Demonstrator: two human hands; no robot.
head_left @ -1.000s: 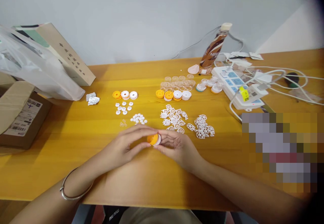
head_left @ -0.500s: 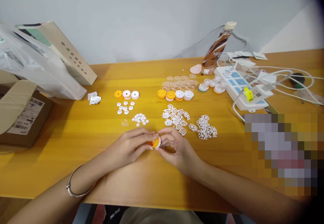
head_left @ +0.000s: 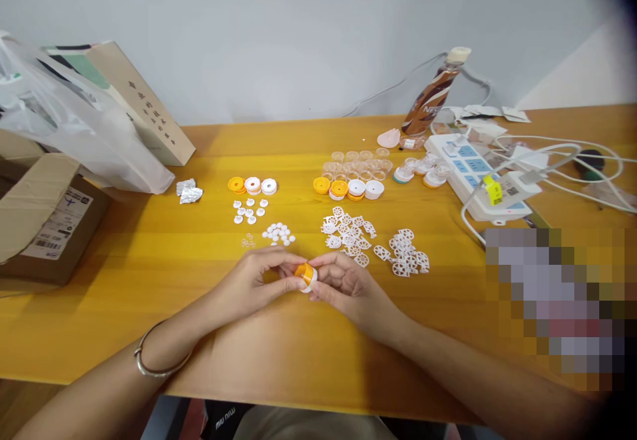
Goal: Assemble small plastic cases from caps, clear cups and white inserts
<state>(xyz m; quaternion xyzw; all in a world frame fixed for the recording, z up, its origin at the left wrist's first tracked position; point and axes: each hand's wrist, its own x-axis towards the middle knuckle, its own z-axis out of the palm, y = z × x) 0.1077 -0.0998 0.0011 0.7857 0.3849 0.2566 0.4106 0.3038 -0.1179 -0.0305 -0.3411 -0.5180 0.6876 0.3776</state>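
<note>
Between both hands is a small round orange-and-white plastic cap, held just above the table. My left hand pinches its left side with thumb and fingers. My right hand grips its right side, the other fingers curled. Beyond the hands lie small white domed discs, tiny clear rings and white discs with stubs. White spoked plastic pieces form one pile, with a second pile of similar white pieces to its right. Orange and white caps stand in a left row and a right row.
Clear plastic cups stand behind the right row, near a tilted drink bottle. A power strip with loose white cables is at right. Crumpled foil, a cardboard box and a plastic bag are at left.
The cap has turned in my fingers, showing more of its orange inside and white rim. My fingers have shifted around it. The whole view has moved slightly.
</note>
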